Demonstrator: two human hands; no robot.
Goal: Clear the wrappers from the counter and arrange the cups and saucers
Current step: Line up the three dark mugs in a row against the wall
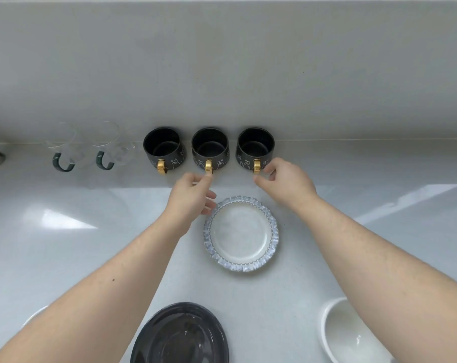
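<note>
Three black cups with gold handles and white cat drawings stand in a row against the back wall: left cup (162, 146), middle cup (210, 146), right cup (255, 145). My left hand (192, 193) pinches the gold handle of the middle cup. My right hand (285, 179) has thumb and fingers around the gold handle of the right cup. A white saucer with a grey ruffled rim (241, 233) lies on the counter just below both hands. No wrappers are in view.
Two clear glass cups with dark green handles (63, 146) (105, 145) stand left of the black cups. A dark glossy plate (180, 336) lies at the bottom edge, a white bowl (345, 334) at bottom right, a white dish rim (34, 314) at bottom left.
</note>
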